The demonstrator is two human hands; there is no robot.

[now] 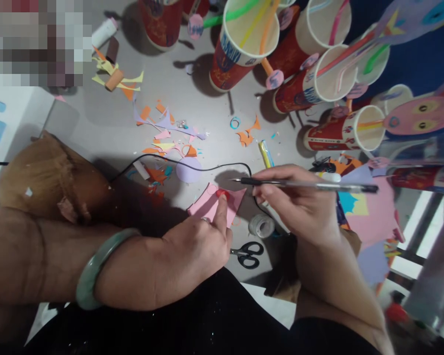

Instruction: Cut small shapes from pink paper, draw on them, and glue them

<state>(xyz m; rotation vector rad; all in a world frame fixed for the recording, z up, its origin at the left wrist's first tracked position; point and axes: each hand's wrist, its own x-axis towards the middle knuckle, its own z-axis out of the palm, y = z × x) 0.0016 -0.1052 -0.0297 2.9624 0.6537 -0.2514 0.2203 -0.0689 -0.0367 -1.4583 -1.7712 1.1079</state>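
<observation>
My left hand (198, 251) rests over a piece of pink paper (203, 207) on the table. Its index finger presses a small red disc (222, 193) down on the paper, while the other fingers are curled under. A circle outline is drawn on the paper beside the disc. In my right hand (299, 202) is a pen (329, 187), pinched near its black grip, its tip pointing left above the paper's upper edge. Black-handled scissors (249, 255) lie just below the paper, their blades partly hidden by my left hand. A small roll of clear tape (261, 226) sits between my hands.
Several red paper cups (229, 64) with coloured straws stand at the back and right. Paper scraps (163, 143) and a lilac oval (188, 170) litter the table. A black cord (207, 168) crosses it. Coloured sheets (373, 212) lie right; a brown bag-like object (55, 177) is left.
</observation>
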